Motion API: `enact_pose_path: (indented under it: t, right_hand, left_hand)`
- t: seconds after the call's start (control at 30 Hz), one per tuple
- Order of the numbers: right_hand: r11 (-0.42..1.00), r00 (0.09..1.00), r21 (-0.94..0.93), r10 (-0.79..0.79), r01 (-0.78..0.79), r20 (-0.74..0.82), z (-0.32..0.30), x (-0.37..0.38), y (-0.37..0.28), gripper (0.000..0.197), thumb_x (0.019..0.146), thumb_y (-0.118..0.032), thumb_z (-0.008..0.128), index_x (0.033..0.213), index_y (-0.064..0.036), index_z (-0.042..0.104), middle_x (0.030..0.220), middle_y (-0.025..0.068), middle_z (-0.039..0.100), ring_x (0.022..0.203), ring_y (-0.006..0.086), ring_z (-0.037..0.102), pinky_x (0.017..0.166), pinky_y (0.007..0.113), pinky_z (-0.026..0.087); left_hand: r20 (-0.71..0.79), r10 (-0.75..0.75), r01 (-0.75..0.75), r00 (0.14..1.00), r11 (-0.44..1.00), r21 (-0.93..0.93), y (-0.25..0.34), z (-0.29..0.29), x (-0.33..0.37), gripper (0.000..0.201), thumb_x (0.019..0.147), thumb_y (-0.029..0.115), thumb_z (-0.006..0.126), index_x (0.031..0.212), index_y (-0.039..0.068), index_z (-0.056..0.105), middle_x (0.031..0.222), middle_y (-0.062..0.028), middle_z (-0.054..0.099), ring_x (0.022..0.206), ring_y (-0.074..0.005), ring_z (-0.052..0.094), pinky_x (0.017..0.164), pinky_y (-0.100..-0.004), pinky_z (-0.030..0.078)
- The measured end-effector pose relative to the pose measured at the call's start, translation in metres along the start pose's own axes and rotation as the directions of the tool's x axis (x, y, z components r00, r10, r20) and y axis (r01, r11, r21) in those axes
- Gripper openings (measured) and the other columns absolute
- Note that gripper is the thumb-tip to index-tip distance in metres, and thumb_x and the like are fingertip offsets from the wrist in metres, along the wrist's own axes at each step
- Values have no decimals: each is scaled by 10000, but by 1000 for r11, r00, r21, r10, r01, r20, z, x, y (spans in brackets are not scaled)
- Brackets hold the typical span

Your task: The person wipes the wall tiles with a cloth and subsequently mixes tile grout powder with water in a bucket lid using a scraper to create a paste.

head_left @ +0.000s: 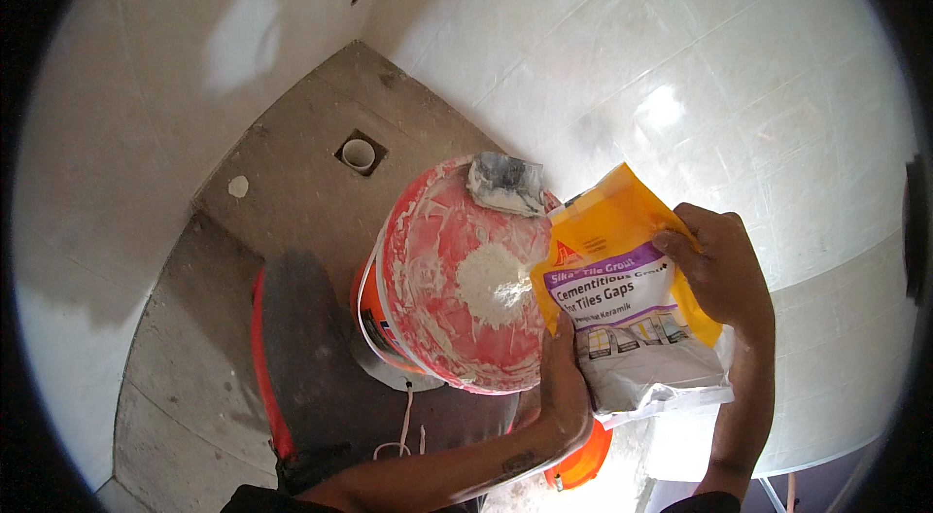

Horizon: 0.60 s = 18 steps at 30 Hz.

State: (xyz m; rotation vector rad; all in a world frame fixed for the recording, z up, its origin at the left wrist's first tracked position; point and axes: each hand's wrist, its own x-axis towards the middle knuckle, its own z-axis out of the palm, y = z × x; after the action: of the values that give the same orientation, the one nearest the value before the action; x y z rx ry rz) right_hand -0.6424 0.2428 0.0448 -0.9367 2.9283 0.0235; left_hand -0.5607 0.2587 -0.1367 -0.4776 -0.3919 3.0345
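A yellow, white and purple bag of grout powder (627, 304) hangs tilted at the right of a red bucket lid (428, 251), its open corner toward the lid. My right hand (714, 260) grips the bag's upper right side, thumb on the front. At its lower left edge, my left hand (564, 367) holds the bag, the fingers partly hidden behind it. Pale grout powder (489, 287) lies heaped on the smeared lid beside the bag's mouth. A grey, powder-coated scraper-like piece (505, 185) rests at the lid's far edge.
The lid sits on a white and orange bucket (374, 304). Behind it, a pipe opening (358, 154) stands in a square floor hole. Tiled walls (661, 37) meet at the far corner. An orange container (583, 460) stands below the bag; my dark-trousered leg (311, 348) is left of the bucket.
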Motion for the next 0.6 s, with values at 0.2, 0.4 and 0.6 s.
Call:
enact_pose_path:
  t: [0.2, 0.4, 0.6]
  right_hand:
    - [999, 999, -5, 38, -38, 6, 5, -10, 9, 289, 906, -225, 563, 762, 24, 594, 605, 142, 601, 506, 207, 594, 535, 323, 463]
    - [998, 999, 41, 42, -42, -2, 7, -22, 18, 301, 907, -246, 569, 758, 14, 591, 602, 132, 605, 512, 207, 600, 527, 319, 461]
    - [997, 999, 71, 39, -39, 6, 7, -25, 15, 341, 912, -290, 578, 768, 20, 588, 592, 126, 598, 517, 199, 596, 519, 311, 456]
  left_hand:
    - [-83, 34, -24, 996, 993, 117, -4, 1, -12, 427, 994, 411, 364, 1235, 65, 425, 1128, -120, 593, 984, -215, 625, 851, -361, 530]
    - [-91, 5, 3, 996, 996, 85, -10, -2, -22, 423, 991, 314, 435, 1326, 74, 336, 1177, -93, 522, 1040, -158, 546, 900, -322, 480]
    - [-115, -63, 72, 991, 995, 71, -9, -4, -24, 468, 983, 332, 456, 1350, 77, 317, 1206, -94, 514, 1059, -167, 539, 927, -330, 458]
